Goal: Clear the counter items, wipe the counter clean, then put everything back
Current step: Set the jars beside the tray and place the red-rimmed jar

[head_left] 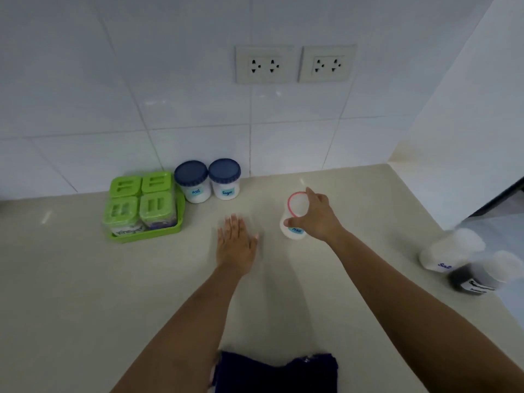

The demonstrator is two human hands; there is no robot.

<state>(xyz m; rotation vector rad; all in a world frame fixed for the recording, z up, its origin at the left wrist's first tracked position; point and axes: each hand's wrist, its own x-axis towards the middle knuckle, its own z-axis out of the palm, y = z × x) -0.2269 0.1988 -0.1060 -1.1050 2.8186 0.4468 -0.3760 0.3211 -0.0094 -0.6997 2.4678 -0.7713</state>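
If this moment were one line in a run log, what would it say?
right hand: grips red-rimmed jar | left hand: open above counter | Sugar jar: by wall | cloth: near edge

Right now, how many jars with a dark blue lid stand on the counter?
2. Both stand side by side against the tiled wall, right of the green tray: the MSG jar on the left, the Sugar jar beside it.
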